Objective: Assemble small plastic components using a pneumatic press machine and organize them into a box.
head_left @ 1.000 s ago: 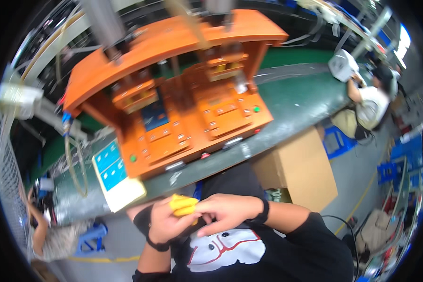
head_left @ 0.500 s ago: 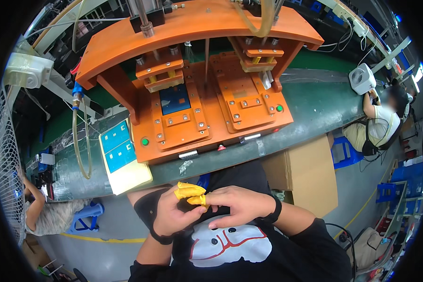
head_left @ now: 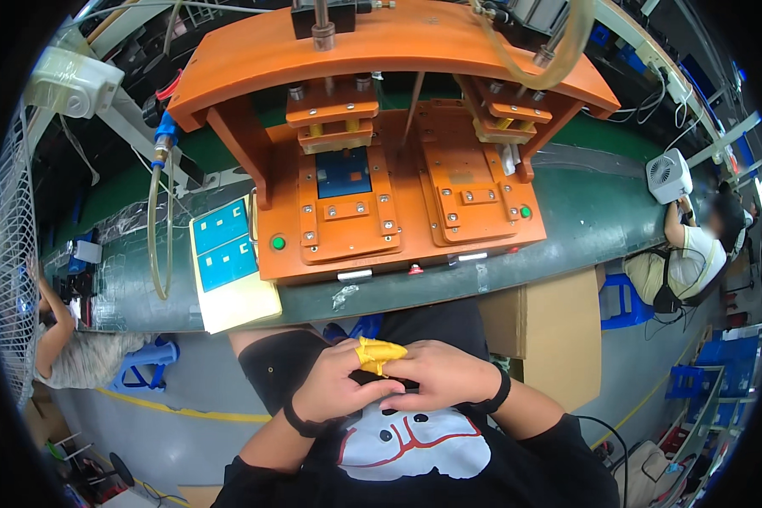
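Left hand: the left hand [head_left: 334, 391] sits in front of the chest, below the bench edge; the fingers curl inward; the forefinger and the finger beside it wear yellow finger covers [head_left: 379, 350]; the thumb lies across toward the right hand; a dark band circles the wrist.
Right hand: the right hand [head_left: 436, 377] touches the left hand; the fingers bend and close on the tips of the yellow finger covers; how firm the pinch is cannot be told; a dark band circles this wrist too.
Finger covers: on the left fingers, between both hands, just above the white print on the black shirt [head_left: 415, 444]; they point toward the right hand.
Press: an orange press [head_left: 398, 161] stands on the green bench [head_left: 584, 212], well apart from both hands; it has two stations side by side under one curved top beam; the left station holds a blue board [head_left: 344, 173]; a green button [head_left: 278, 243] sits at each lower corner.
Tray: a pale tray with blue boards [head_left: 224, 254] lies just left of the press, at the bench edge.
Cardboard box: a cardboard box [head_left: 550, 330] stands under the bench, right of the person.
Fan: a small white fan [head_left: 669, 175] stands on the bench at the far right, beside a seated person [head_left: 694, 254].
Left edge: another person [head_left: 68, 347] sits by a blue stool [head_left: 148, 364].
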Tool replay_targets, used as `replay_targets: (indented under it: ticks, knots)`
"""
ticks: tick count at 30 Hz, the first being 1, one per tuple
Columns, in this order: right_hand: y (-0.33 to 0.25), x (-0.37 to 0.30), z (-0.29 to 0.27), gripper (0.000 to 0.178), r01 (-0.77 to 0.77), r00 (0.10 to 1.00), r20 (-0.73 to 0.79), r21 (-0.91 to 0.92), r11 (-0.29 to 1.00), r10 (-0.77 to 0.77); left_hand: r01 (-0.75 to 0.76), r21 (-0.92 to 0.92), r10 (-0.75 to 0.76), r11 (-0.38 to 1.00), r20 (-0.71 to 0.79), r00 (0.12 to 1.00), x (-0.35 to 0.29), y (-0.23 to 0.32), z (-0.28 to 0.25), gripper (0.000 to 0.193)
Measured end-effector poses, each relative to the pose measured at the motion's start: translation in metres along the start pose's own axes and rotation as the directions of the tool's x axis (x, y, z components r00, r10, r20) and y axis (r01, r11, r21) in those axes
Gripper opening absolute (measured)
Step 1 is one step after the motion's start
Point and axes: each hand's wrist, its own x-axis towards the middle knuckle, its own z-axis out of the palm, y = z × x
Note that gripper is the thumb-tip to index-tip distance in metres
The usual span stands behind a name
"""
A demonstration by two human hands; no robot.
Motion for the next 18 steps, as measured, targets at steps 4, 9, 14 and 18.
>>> replay_targets:
  ticks: [4, 9, 14, 18]
  knots:
    - [-0.001, 0.002, -0.001, 0.034, 0.034, 0.994, -0.101, -0.176, 0.984, -0.052, 0.015, 0.029, -0.011, 0.999, -0.126, 0.992, -0.003, 0.001, -0.005, 0.043]
    - [-0.002, 0.004, 0.008, 0.036, -0.085, 0.978, -0.207, -0.386, 0.918, 0.004, -0.106, 0.353, 0.226, 0.930, -0.322, 0.919, -0.007, 0.001, 0.006, 0.035]
    - [-0.006, 0.009, 0.017, 0.039, -0.188, 0.956, -0.289, -0.492, 0.850, 0.044, -0.080, 0.458, 0.281, 0.885, -0.390, 0.877, -0.008, -0.009, 0.015, 0.027]
    - [-0.008, 0.012, 0.023, 0.040, -0.231, 0.946, -0.314, -0.479, 0.847, 0.080, -0.144, 0.540, 0.394, 0.829, -0.383, 0.835, -0.007, -0.012, 0.018, 0.024]
